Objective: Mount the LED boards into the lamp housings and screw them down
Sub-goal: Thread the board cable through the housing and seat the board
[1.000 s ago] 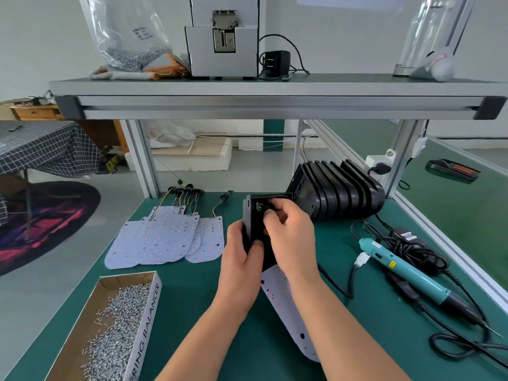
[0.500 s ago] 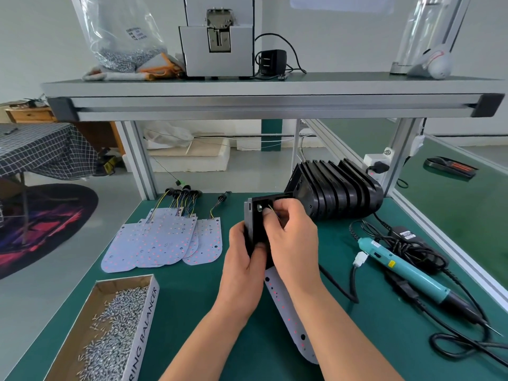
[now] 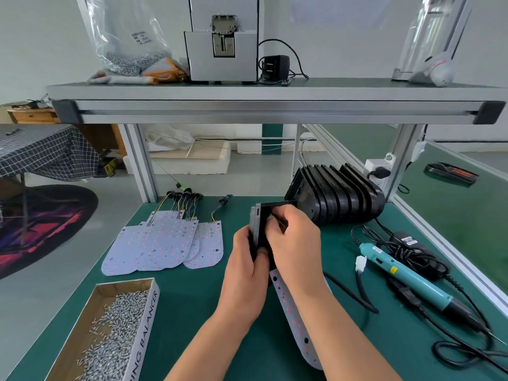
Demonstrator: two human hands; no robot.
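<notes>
we grip the lamp housing [image 3: 260,224] upright above the worktop [image 3: 192,298] with our left hand [image 3: 246,270]. our right hand [image 3: 295,243] pinches a thin wire [image 3: 275,216] at its face. the led board [image 3: 291,314] trails below the housing.

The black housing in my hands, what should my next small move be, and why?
Probably draw the wire on through the housing so the LED board comes up to it. Your left hand grips the housing upright, your right hand pinches the thin wire at its face, and the board trails below, not yet seated.
</notes>
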